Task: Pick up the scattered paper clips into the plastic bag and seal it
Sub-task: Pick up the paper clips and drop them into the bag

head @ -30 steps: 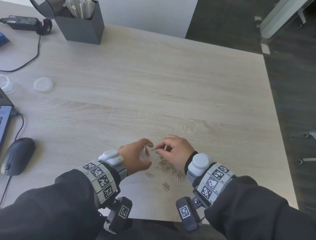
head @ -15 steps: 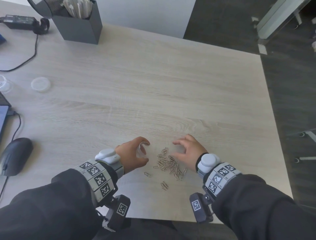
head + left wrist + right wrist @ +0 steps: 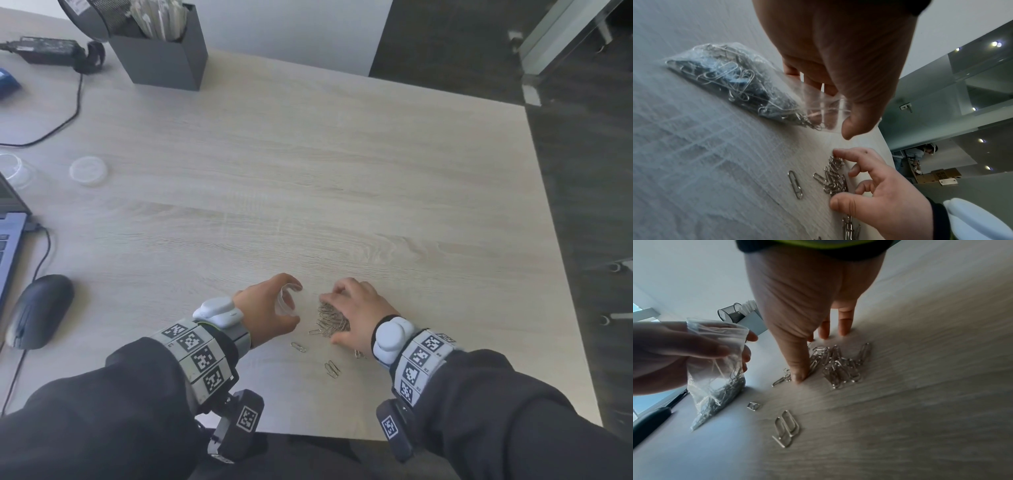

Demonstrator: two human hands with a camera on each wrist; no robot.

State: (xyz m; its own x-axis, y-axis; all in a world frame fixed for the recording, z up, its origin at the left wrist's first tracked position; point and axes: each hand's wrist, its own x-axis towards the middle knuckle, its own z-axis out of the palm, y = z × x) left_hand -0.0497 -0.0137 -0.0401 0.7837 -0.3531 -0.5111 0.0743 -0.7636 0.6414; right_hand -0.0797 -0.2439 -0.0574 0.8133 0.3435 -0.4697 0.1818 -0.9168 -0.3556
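Observation:
A small clear plastic bag [image 3: 285,301] [image 3: 731,81] [image 3: 719,369] holds several silver paper clips, its bottom resting on the table. My left hand [image 3: 293,303] [image 3: 832,110] [image 3: 674,350] grips it by the open mouth. Just to its right lies a pile of paper clips [image 3: 330,318] [image 3: 834,177] [image 3: 842,368]. My right hand [image 3: 352,308] [image 3: 869,178] [image 3: 797,305] sits over the pile, its thumb and bent fingers touching the table around the clips. A few loose clips [image 3: 332,369] [image 3: 786,428] lie nearer to me, and one single clip [image 3: 795,184] lies beside the pile.
On the left are a black mouse [image 3: 39,310], a laptop corner [image 3: 10,246] and a round clear lid [image 3: 88,170]. A dark desk organizer [image 3: 164,51] and a power adapter [image 3: 48,48] stand at the back. The table's near edge [image 3: 342,437] runs just below my wrists.
My right hand left the bag's mouth, swung right with spread fingers, then came down onto the pile with fingers bent round it. The left hand kept hold of the bag.

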